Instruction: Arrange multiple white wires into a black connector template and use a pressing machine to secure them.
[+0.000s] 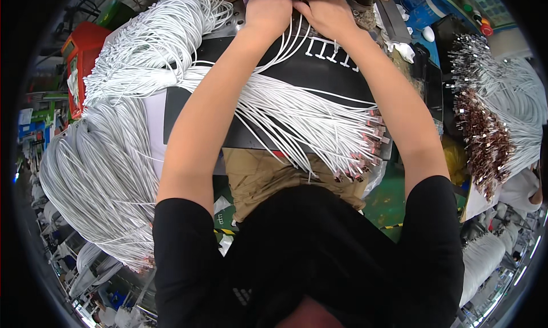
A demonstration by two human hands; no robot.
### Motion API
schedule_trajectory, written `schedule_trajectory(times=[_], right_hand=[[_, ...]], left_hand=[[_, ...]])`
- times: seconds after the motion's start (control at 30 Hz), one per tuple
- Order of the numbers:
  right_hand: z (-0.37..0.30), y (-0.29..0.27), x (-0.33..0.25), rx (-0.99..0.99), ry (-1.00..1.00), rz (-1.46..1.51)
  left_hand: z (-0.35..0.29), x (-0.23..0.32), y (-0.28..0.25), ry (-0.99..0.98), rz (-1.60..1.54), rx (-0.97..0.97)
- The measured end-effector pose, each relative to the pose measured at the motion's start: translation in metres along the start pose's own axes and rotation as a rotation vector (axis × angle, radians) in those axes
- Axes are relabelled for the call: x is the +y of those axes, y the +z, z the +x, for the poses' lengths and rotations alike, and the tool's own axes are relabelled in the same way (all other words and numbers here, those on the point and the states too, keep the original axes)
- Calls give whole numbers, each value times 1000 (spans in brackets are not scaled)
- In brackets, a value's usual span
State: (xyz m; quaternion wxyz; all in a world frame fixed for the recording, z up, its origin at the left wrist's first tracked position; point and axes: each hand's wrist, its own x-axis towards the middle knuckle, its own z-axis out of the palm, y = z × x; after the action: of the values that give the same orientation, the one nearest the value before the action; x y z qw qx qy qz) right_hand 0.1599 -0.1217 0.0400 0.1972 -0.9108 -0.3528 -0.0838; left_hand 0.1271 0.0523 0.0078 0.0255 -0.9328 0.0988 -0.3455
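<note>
At the far edge of the work surface my left hand (267,13) is closed around white cables (283,53) that run up beneath it. Close beside it, my right hand (328,13) has its thumb against a white cable, its fingers bent over. Both sets of fingertips are partly cut off by the upper edge, so the cable ends there are hidden. Under my forearms a fanned bundle of white cables (297,114) lies across a black board (228,51), with copper-coloured and metal connectors at its right end. A row of small white T-shaped plastic pieces (333,55) lies near my right wrist.
Coiled white cables (151,39) are heaped at the left, above a thick hanging grey-white bundle (103,174). A red bin (85,57) stands beyond. On the right sits another cable stack (502,111) with many metal connectors. A grey metal bar (394,21) lies beyond my right forearm.
</note>
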Motion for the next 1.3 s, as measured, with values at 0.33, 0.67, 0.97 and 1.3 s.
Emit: schedule_trajectory(times=[0.33,0.67,0.97,1.3], right_hand=[[-12,35,3,350,-50,-366],[-80,-29,-7,310,52,-26],[-292,-70,7,855,518,440],[-438,49,-50,176,696,771]], left_hand=[[-5,5,5,-52,62,139],[4,18,-6,-176,-77,-103],[-105,45,-183,-577,-1233,-502],[-333,61,-167,-1753,-1736,-10]])
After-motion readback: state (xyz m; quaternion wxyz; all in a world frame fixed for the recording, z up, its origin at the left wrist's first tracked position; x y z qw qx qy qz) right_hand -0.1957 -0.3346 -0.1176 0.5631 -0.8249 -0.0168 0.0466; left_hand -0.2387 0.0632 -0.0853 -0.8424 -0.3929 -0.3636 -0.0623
